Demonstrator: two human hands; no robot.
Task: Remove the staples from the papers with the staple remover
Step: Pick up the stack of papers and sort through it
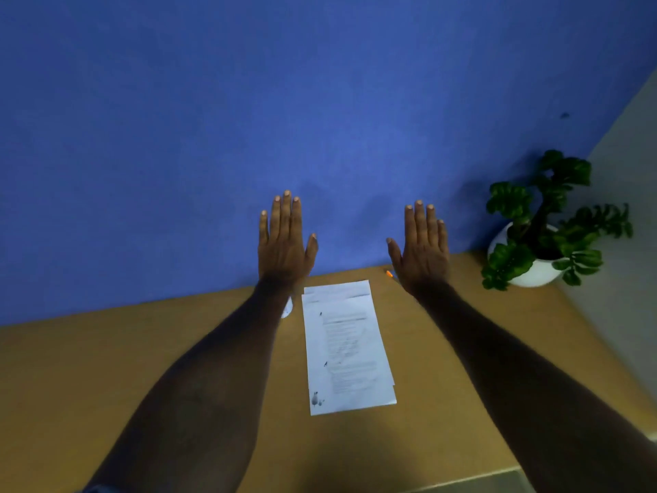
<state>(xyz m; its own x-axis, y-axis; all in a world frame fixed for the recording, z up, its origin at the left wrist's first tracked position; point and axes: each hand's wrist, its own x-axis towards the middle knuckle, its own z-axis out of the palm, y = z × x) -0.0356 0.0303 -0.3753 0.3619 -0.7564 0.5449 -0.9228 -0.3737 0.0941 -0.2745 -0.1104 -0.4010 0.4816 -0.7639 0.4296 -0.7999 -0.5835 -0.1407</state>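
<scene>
A stack of printed white papers (pixel 346 346) lies lengthwise in the middle of the wooden table (pixel 106 354). My left hand (pixel 284 240) and my right hand (pixel 421 247) are held up flat above the table's far edge, backs toward me, fingers straight, holding nothing. The papers lie between my two forearms. A small orange object (pixel 389 274) peeks out by my right wrist at the far edge; most of it is hidden. A small white object (pixel 288 307) shows beside my left forearm, mostly hidden.
A blue wall (pixel 284 101) rises right behind the table. A green plant in a white pot (pixel 537 240) stands at the table's far right corner. The table's right edge borders a grey floor (pixel 625 279).
</scene>
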